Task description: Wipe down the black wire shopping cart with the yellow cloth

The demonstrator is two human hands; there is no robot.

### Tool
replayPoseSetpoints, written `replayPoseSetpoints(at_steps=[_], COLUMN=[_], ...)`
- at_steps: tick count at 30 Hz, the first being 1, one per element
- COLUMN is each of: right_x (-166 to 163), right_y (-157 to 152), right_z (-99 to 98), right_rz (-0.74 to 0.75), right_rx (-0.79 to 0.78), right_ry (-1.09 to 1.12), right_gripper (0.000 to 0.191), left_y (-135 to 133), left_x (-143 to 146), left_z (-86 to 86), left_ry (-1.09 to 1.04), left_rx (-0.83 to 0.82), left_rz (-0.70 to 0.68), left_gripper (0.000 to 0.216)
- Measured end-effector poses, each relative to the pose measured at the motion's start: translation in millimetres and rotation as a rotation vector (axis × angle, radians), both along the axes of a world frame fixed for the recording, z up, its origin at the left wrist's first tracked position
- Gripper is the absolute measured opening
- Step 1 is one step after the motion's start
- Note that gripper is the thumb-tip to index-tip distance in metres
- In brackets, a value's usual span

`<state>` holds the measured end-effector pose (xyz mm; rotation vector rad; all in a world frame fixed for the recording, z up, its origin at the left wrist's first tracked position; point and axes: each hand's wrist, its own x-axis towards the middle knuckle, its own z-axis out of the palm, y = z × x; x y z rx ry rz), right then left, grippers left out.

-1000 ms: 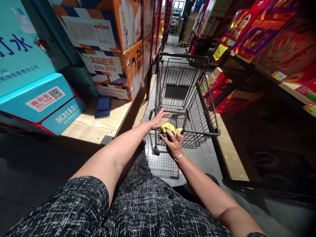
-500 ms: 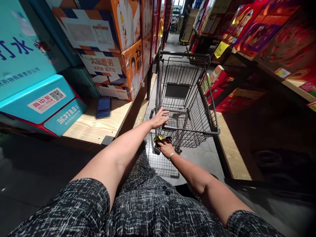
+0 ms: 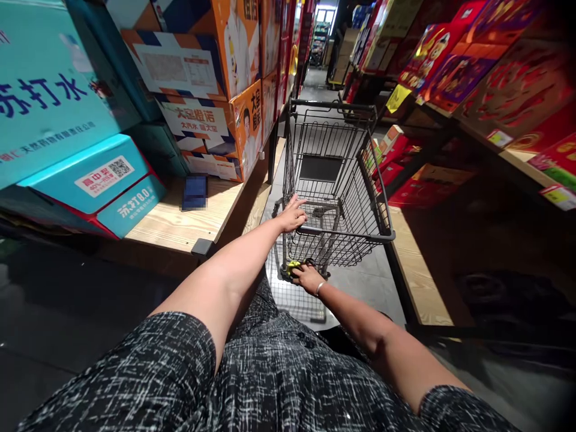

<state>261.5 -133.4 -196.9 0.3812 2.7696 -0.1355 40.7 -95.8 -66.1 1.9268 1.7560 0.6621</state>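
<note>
Below the left grip [image 3: 291,216]: crumpled yellow-and-black cloth [image 3: 293,267].
Right grip [image 3: 308,279]: fingers curled on cloth. Left grip: loosely open at near rim of black metal-wire cart [image 3: 320,168].

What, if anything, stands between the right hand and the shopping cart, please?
Only the yellow-and-black item, held in the right hand low at the near end of the shopping cart. Nothing else visible stands in the way.

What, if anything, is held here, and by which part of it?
The right hand holds a yellow-and-dark cloth, apparently by its near side; exact grip unclear.
</note>
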Motion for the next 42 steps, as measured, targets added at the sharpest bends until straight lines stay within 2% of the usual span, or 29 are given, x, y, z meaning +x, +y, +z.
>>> replayPoseSetpoints(at_steps=[3,9,12,15,19,22,25,27,29,33,36,39,42], right_x=[10.1,6.0,6.3,8.7,12.0,11.3,7.0,3.4,-0.5,-13.1,-22.1,-13.4,25.0], right_y=[5.2,38.7,43.7,41.0,28.4,18.1,13.9,13.9,13.8,11.2,15.7,30.5,52.3], right_z=[8.2,58.1,64.8,49.4,9.3,-16.4,-22.2,-11.2,10.8,68.2,100.7,114.7,117.1], right_rz=[-0.108,-0.171,-0.225,-0.254,-0.296,-0.336,-0.361,-0.344,-0.303,-0.237,-0.293,-0.403,-0.500], right_rx=[0.117,0.456,0.536,0.431,0.175,0.099,0.010,-0.038,-0.013,0.236,0.362,0.392,0.430], right_ry=[0.109,0.664,0.789,0.674,0.322,0.226,0.180,0.169,0.252,0.630,0.770,0.805,0.806], right_gripper=[0.033,0.028,0.025,0.030,0.041,0.043,0.040,0.038,0.038,0.041,0.049,0.056,0.057], left_y=[1.2,1.9,0.5,-0.7,0.0,1.9,3.5,3.4,2.3,-1.3,-4.0,-5.4,-3.3], left_x=[-3.6,-13.1,-15.5,-16.1,-15.7,-15.6,-16.3,-17.1,-17.9,-18.9,-19.1,-19.6,-22.0], left_z=[-3.4,-3.9,-2.2,-2.0,-4.4,-7.9,-11.2,-12.1,-11.7,-9.3,-7.0,-4.4,-2.9], left_ry=[0.011,0.029,-0.003,-0.021,-0.018,-0.018,-0.021,-0.024,-0.027,-0.056,-0.064,-0.021,0.004], left_rx=[0.003,0.009,-0.001,0.000,-0.004,0.000,0.018,0.025,0.028,0.045,0.047,0.055,0.045], left_rz=[0.012,-0.002,-0.024,-0.031,-0.029,-0.024,-0.022,-0.022,-0.021,0.002,0.003,-0.013,0.005], left_gripper=[0.025,0.031,0.029,0.027,0.027,0.029,0.032,0.033,0.035,0.042,0.045,0.044,0.046])
